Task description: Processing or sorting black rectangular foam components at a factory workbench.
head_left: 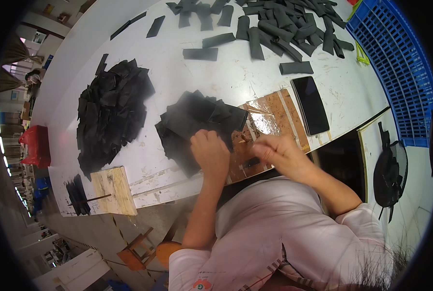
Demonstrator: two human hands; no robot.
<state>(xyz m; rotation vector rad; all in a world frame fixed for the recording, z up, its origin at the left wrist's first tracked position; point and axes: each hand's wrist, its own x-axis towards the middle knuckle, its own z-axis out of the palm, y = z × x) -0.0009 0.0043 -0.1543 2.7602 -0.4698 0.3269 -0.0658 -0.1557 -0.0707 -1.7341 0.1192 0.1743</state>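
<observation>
At the far left sat a red bag [35, 146], then a large pile of black strips [112, 109] behind a wooden block [113, 190]. In the middle, near the table's front edge, lay a smaller heap of black pieces [190, 121]; the left hand [209, 151] bent over its near side, whether gripping one I could not tell. Over the brown board [287, 114], the right hand [279, 154] was curled, its hold likewise unclear. Beyond lay dark tubes [274, 30], then a phone [309, 105] and a blue basket [388, 63]
</observation>
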